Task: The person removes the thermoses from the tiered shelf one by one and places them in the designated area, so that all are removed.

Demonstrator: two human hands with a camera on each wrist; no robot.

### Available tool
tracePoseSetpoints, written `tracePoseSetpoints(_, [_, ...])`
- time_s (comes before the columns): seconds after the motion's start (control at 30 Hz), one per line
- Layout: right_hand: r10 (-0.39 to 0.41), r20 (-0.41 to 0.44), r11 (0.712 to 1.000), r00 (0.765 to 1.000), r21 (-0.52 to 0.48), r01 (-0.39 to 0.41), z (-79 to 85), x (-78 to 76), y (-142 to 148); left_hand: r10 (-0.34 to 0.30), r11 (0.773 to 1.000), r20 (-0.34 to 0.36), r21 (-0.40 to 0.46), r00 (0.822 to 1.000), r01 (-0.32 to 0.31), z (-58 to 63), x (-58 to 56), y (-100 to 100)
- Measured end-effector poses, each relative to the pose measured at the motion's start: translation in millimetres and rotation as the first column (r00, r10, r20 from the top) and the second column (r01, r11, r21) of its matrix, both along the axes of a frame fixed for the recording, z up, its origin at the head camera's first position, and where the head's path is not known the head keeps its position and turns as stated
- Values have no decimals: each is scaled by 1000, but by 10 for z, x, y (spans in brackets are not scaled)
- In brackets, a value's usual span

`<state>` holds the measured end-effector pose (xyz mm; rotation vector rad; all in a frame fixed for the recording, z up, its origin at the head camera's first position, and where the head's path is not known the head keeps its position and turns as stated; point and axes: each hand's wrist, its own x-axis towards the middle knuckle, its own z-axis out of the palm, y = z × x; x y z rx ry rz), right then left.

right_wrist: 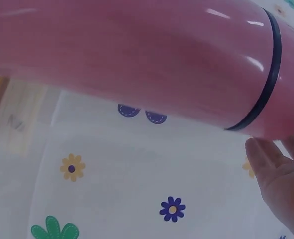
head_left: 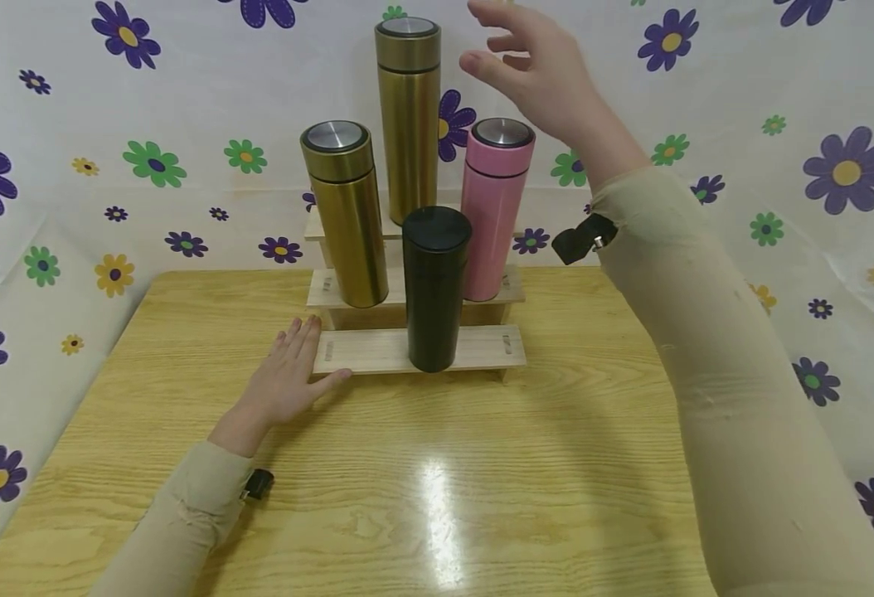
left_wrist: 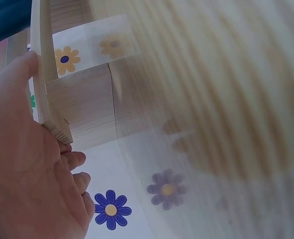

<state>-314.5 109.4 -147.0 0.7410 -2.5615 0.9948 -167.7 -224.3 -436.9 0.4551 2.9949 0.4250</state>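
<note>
A wooden tiered stand (head_left: 362, 348) holds several thermos bottles. My left hand (head_left: 280, 381) rests against the left end of its lowest step, fingers extended along the end and thumb at the front edge. In the left wrist view this hand (left_wrist: 27, 149) touches the board end (left_wrist: 47, 107). My right hand (head_left: 537, 70) is raised and empty, fingers slightly bent, right of the tall gold thermos (head_left: 410, 124) on the top step. Below it stands a pink thermos (head_left: 495, 215) on the middle step, which fills much of the right wrist view.
Another gold thermos (head_left: 347, 224) stands at the left of the middle step. A black thermos (head_left: 435, 290) is upright on the lowest step, right of its middle. The stand sits at the back of a wood-grain table (head_left: 362, 473), before a flower-patterned cloth (head_left: 206, 99).
</note>
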Motion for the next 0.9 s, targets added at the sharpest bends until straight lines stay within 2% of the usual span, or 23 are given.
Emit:
tracePoseSetpoints(0.17, [6,9,999,1000,52,-6,75,-30,-165,1,1000,-12,4,1000,-1,-5,-8,-3])
tracePoseSetpoints(0.37, [4,84,998,996,62,-9,127,-45,-363,-2,1000,-18,-1,1000,2,-23,-23,-14])
tracePoseSetpoints(0.6, [24,48,987,999,158,-31,153,-92,-516,-2,1000,-6,4,1000,2,-29,-30,-17])
tracePoseSetpoints(0.9, [-1,-6,973,1000,232,2,125,-109,-641,4,1000,-5,10,1000,-4,-30,-18,-3])
